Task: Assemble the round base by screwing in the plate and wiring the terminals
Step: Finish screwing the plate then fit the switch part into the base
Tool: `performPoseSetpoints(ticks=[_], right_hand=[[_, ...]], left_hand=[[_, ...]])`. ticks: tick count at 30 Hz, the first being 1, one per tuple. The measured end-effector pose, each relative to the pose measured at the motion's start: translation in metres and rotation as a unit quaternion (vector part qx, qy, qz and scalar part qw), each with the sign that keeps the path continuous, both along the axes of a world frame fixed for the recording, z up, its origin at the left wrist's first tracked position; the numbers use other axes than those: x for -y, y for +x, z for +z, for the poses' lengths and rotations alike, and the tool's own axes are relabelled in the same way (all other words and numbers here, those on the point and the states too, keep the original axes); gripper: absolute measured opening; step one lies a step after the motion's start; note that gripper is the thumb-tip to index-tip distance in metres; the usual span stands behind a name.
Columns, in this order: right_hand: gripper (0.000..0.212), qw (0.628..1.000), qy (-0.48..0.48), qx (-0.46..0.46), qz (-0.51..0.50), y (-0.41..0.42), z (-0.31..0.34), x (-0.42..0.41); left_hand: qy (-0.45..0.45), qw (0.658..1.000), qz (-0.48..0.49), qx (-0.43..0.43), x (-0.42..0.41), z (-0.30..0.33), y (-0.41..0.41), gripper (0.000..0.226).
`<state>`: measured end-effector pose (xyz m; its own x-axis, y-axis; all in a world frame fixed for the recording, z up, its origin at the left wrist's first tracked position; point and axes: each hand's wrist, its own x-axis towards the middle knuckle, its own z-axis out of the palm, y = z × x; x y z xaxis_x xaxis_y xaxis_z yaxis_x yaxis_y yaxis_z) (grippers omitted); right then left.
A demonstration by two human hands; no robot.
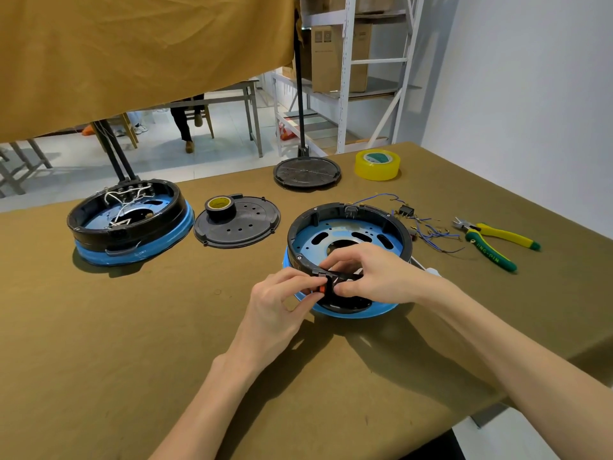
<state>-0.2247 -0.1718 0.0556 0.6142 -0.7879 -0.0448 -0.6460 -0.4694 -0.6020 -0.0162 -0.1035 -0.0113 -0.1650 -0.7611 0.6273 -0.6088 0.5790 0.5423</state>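
Observation:
A round black base [391,224] with a blue metal plate [318,239] inside stands in front of me, tilted up at its near edge. My left hand [282,303] pinches a small black part with an orange button [321,289] at the base's near rim. My right hand [374,273] reaches over the rim from the right, fingers curled on the same part. Loose blue wires with terminals [428,230] and a small black switch [406,211] lie just right of the base.
A second base [129,224] with white wiring sits at the left. A black cover [252,224] carries a tape roll [219,207]. Another black cover [306,172] and a yellow tape roll [377,165] lie farther back. Yellow-green pliers [491,242] are at the right.

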Motion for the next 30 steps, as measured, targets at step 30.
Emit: performPoseSetpoints(ticks=[30], right_hand=[[0.058, 0.978, -0.185, 0.023, -0.089, 0.009, -0.033, -0.007]], left_hand=[[0.033, 0.995, 0.017, 0.094, 0.025, -0.003, 0.018, 0.046]])
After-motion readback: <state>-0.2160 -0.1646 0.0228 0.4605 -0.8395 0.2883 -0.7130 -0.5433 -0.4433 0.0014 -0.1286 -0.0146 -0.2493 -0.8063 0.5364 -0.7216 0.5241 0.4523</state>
